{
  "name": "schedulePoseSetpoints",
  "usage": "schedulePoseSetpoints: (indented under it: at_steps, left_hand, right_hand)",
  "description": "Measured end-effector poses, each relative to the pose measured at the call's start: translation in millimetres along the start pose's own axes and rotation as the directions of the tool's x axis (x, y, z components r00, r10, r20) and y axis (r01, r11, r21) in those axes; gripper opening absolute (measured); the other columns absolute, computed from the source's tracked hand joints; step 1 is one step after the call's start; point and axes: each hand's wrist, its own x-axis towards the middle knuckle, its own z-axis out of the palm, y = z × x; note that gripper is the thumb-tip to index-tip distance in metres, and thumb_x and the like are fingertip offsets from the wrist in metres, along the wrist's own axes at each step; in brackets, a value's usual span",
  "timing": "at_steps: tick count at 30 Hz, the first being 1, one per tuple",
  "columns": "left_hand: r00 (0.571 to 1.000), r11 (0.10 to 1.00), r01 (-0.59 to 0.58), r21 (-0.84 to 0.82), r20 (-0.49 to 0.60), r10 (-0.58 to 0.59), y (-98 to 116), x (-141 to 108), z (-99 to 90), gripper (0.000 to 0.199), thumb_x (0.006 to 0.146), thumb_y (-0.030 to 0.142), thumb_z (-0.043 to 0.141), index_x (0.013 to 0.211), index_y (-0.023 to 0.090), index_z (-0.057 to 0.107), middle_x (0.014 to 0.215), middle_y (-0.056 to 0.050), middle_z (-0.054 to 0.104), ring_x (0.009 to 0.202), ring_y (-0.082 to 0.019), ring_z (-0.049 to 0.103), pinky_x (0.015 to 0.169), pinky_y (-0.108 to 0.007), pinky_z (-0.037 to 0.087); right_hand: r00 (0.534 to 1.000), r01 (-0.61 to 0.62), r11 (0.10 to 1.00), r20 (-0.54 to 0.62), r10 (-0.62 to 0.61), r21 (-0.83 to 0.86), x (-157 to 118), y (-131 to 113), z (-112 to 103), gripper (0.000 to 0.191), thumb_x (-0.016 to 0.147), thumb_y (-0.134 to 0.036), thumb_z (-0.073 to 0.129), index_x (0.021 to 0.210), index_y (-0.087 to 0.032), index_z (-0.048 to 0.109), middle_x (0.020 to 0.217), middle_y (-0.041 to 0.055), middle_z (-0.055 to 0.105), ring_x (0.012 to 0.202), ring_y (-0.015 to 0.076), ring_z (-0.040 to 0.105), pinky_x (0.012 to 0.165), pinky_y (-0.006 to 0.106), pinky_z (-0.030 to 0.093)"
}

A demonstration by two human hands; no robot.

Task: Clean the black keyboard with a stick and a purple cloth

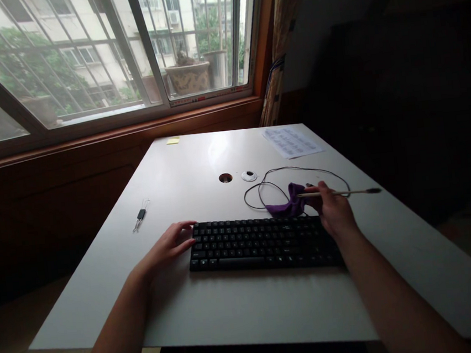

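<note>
A black keyboard [242,245] lies on the white table [231,304]. My left hand [173,242] rests at its upper left corner, thumb and fingers apart around that edge with the fingertips touching it. Above the keyboard's right part, my right hand [330,206] has its fingers closed on a thin stick-like brush [356,191], whose dark tip points right. A purple cloth [286,207] is bunched just behind the keyboard, touching or close to the fingers of my right hand; whether they also grip it is hard to tell.
A black cable [312,168] loops behind the cloth. Farther back are a round hole [225,178], a white round cover [249,175], printed papers [292,141] and a yellow note [172,141]. A black binder clip [141,214] lies at the left. A window stands beyond.
</note>
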Motion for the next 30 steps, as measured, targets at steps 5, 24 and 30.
schedulePoseSetpoints:
  at_steps: [5, 24, 30]
  left_hand:
    - [1.0, 1.0, 0.004, -0.022, -0.002, -0.004, 0, 0, 0.4, 0.047, 0.099, 0.047, 0.061, 0.141, 0.029, 0.053, 0.133, -0.011, 0.062, 0.122, -0.029, 0.062, 0.106, -0.05, 0.051]
    - [0.999, 1.0, -0.027, -0.005, -0.021, 0.027, -2, 2, 1.6, 0.047, 0.098, 0.046, 0.063, 0.14, 0.027, 0.055, 0.128, -0.011, 0.064, 0.119, -0.029, 0.063, 0.104, -0.049, 0.051]
    - [0.998, 0.999, -0.047, -0.015, -0.041, 0.046, -7, 2, 4.7, 0.049, 0.097, 0.044, 0.066, 0.141, 0.026, 0.053, 0.132, -0.012, 0.063, 0.121, -0.029, 0.062, 0.105, -0.048, 0.05]
  right_hand:
    - [1.0, -0.023, 1.0, 0.021, 0.023, 0.006, -6, -5, 10, 0.046, 0.077, -0.062, 0.079, 0.08, -0.016, 0.076, 0.08, 0.0064, 0.075, 0.07, 0.0147, 0.072, 0.061, 0.023, 0.06]
    - [0.672, 0.097, 0.97, 0.733, 0.102, -0.224, -104, 8, 198, 0.056, 0.093, -0.068, 0.054, 0.096, -0.016, 0.077, 0.083, 0.0066, 0.078, 0.074, 0.0176, 0.072, 0.069, 0.028, 0.056]
    - [0.661, 0.327, 0.886, 0.749, 0.035, -0.33, -99, 15, 206, 0.037, 0.094, -0.051, 0.06, 0.088, -0.018, 0.076, 0.081, 0.0048, 0.076, 0.073, 0.0163, 0.069, 0.069, 0.026, 0.05]
